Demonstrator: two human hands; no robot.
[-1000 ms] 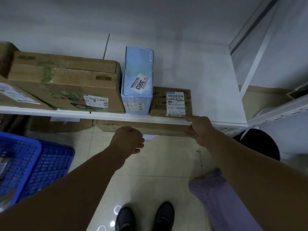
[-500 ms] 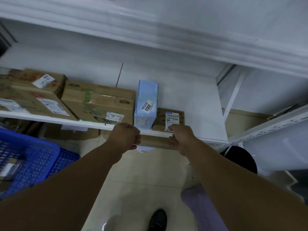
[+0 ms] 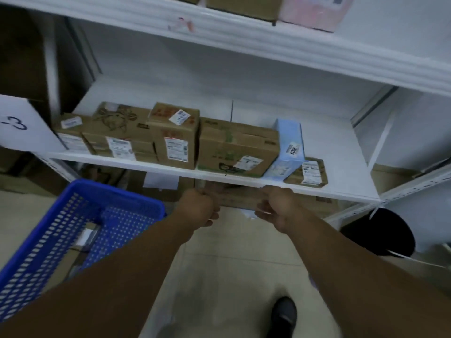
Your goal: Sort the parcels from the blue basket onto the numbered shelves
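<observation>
Here, blue parcel (image 3: 289, 142) lengthwise front-to-back; left grip (image 3: 199, 207) an empty fist, right grip (image 3: 275, 208) slack, empty

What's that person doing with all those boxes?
A person is sorting deliveries. A row of cardboard boxes and a light blue box stands on the white shelf. The left hand and right hand hover just below its front edge, with nothing visibly in them. The blue basket sits on the left with a few parcels inside.
</observation>
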